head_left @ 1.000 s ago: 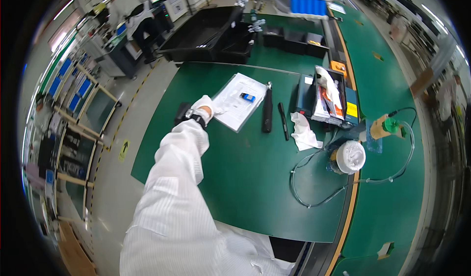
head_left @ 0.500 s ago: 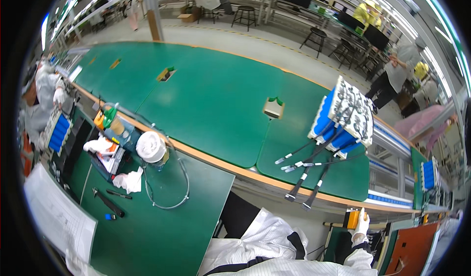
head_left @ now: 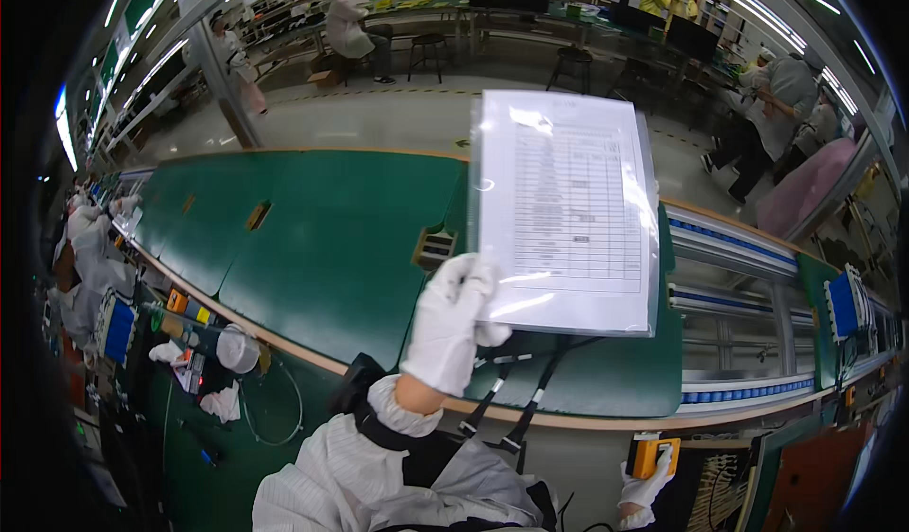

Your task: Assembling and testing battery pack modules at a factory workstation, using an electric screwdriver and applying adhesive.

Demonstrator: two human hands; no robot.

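Note:
My left hand, in a white glove, pinches the lower left edge of a printed sheet in a clear plastic sleeve. The sheet is upright above the bench and shows a table of rows. Black cables with connectors stick out below it; the blue battery pack they belong to is hidden behind the sheet. At the lower right, my right hand, also gloved, is closed around a yellow-orange handheld device with a dark end.
A long green bench with cutouts crosses the view. Conveyor rails with blue rollers run at the right, near another blue battery pack. A white tub, a hose and tools lie left. Several people are around.
My left hand has brought the sleeved sheet from the lower left up over the bench, covering the battery pack. The right hand has moved slightly left and down with the yellow-orange device. The view has shifted.

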